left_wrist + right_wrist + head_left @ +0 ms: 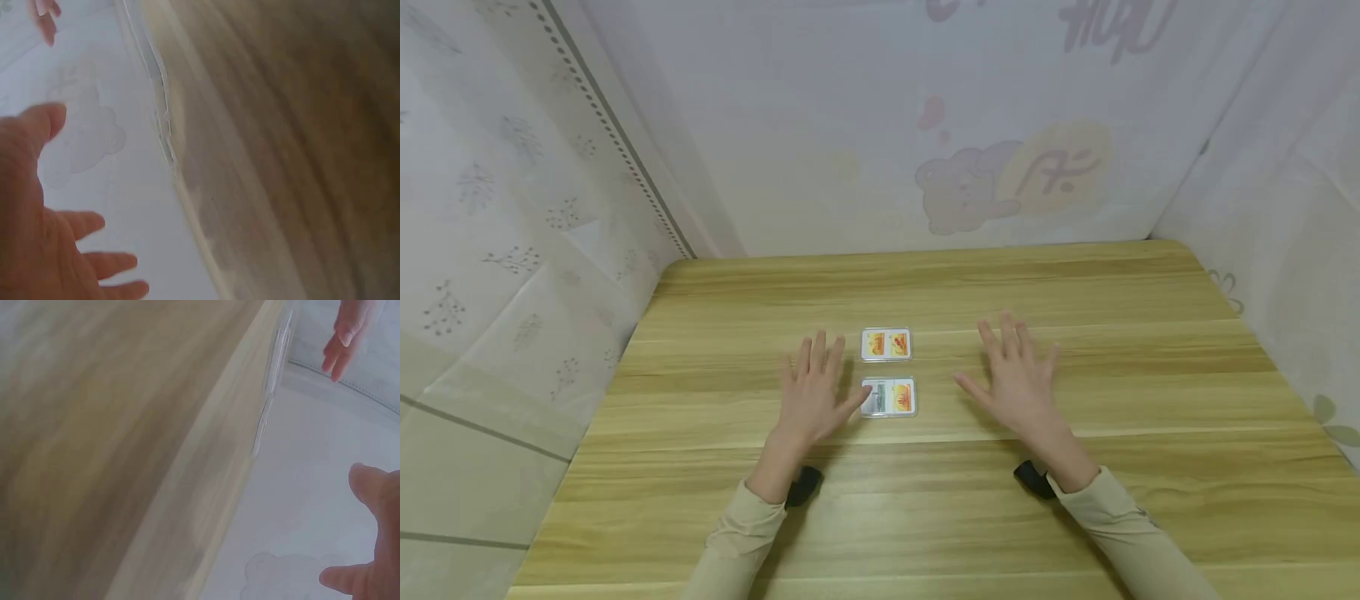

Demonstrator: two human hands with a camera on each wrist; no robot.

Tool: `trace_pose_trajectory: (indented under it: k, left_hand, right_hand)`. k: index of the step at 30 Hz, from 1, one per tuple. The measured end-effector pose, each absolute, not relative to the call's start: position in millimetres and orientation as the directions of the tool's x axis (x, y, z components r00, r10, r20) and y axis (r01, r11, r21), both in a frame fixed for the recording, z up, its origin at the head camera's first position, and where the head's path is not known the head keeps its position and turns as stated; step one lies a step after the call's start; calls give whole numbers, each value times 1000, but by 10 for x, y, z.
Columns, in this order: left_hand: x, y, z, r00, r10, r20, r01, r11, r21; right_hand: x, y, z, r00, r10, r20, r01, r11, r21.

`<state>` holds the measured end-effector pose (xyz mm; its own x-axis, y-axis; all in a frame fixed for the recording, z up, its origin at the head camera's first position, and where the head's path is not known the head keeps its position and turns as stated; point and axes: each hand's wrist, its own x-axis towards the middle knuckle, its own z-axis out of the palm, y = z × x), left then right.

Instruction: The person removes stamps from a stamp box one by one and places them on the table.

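Note:
Two flat clear plastic cases lie on the wooden table, one behind the other. The far case shows two small orange and yellow pictures on white. In the near case there is a grey-green picture beside an orange and yellow one. My left hand is spread palm down to the left of them, its thumb tip overlapping the near case's left edge in the head view. Right of the cases, my right hand has its fingers spread and holds nothing. Both wrist views show the cases edge-on, as thin clear strips.
The wooden table has a rounded far edge. Behind it hangs a pale cloth with a bear print, and patterned cloth covers the left side. A black strap-like piece sits at each wrist.

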<state>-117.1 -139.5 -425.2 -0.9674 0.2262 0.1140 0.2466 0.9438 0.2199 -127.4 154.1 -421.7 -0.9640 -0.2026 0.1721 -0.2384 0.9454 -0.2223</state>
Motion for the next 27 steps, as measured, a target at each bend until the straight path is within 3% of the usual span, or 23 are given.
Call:
trace_pose_trajectory:
  k: [5, 10, 16, 27]
  left_hand:
    - [-1154, -1402, -4254, -948, 294, 121, 318, 859, 400]
    - [-1161, -1413, -4269, -922, 352, 161, 382, 760, 526]
    - [-1189, -1410, -4295, -914, 389, 114, 353, 623, 698]
    - [-1220, -1374, -4354, -914, 402, 49, 277, 532, 800]
  right_hand:
    - [-1268, 1474, -4218, -952, -231, 201, -278, 927, -250]
    - [-1266, 1406, -4216, -943, -257, 213, -319, 880, -351]
    - [-1263, 1319, -4239, -933, -285, 221, -358, 808, -468]
    - [-1259, 1144, -4304, -923, -337, 187, -374, 666, -645]
